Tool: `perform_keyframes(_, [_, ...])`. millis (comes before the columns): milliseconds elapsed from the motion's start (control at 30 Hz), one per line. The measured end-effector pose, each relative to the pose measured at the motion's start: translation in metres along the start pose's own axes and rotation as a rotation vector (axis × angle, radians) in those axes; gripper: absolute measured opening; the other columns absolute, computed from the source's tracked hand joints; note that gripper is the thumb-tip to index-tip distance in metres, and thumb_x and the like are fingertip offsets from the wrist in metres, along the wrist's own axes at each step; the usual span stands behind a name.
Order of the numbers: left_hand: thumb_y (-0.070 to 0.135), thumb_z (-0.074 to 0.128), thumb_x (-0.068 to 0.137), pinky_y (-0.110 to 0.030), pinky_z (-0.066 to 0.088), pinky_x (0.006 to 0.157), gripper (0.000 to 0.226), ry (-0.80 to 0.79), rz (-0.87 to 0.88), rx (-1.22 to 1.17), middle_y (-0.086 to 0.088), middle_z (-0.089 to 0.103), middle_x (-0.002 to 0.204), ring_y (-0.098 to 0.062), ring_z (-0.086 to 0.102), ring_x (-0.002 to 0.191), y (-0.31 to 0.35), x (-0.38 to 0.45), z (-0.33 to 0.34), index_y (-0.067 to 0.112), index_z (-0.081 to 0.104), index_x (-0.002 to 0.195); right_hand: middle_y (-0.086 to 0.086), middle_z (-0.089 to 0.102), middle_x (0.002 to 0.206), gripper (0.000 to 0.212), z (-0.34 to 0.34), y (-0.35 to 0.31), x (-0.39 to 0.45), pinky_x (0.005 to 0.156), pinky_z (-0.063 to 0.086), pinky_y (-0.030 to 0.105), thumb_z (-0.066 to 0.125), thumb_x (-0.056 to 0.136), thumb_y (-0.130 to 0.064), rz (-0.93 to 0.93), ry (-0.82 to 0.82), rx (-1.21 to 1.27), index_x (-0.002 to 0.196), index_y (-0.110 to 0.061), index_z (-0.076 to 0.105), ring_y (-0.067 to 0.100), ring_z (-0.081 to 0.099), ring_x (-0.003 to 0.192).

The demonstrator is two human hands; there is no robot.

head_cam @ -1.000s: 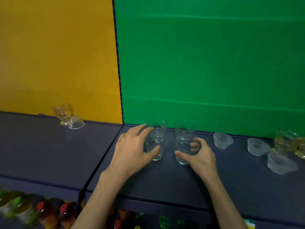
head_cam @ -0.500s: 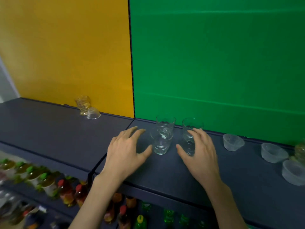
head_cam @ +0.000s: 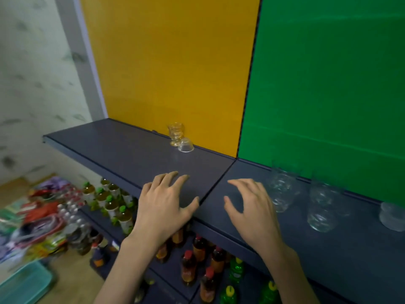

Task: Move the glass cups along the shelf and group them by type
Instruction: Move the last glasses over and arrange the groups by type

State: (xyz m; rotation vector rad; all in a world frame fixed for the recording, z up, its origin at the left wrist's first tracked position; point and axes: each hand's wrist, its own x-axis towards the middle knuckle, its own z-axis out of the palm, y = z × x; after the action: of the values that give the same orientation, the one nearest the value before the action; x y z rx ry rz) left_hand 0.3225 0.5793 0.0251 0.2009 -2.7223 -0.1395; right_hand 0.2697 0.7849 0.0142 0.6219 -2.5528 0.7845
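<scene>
Two clear tall tumblers stand on the dark shelf, one just right of my right hand and another further right; both are blurred. A frosted small bowl sits at the right edge. Far back against the yellow panel stand an amber footed glass and a small clear upturned bowl touching it. My left hand hovers over the shelf seam, fingers spread, holding nothing. My right hand is beside it, fingers spread and empty, apart from the tumblers.
Yellow and green panels back the shelf. Below it are lower shelves with bottled drinks. Coloured packets lie on the floor at left, with a teal bin near the bottom left corner. A pale wall ends the shelf at left.
Both hands have let go of the tumblers and moved left along the shelf. The view has swung left, so the tumblers now sit to the right.
</scene>
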Motion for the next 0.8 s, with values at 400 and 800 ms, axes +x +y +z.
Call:
perform_keyframes(400, [0.076,0.033,0.086,-0.043,0.041,0.107,0.076,-0.015,-0.016,0.051,0.003,0.043,0.155,-0.024,0.041,0.141,-0.187,0.020,-0.025,0.035,0.037,0.151,-0.010,0.050,0.137,0.047,0.105,-0.132,0.040,0.094,0.041,0.031,0.053,0.096,-0.045,0.094,-0.047,-0.051,0.139,-0.028,0.049,0.014,0.046,0.125])
perform_keyframes(800, [0.070,0.043,0.089,-0.044,0.039,0.106,0.072,0.000,0.152,-0.102,0.004,0.041,0.155,-0.023,0.041,0.139,-0.272,0.105,-0.016,0.034,0.036,0.152,-0.004,0.053,0.134,0.048,0.162,-0.190,0.104,0.089,0.044,0.035,0.055,0.095,-0.044,0.226,0.019,-0.263,0.138,-0.025,0.050,0.019,0.050,0.122])
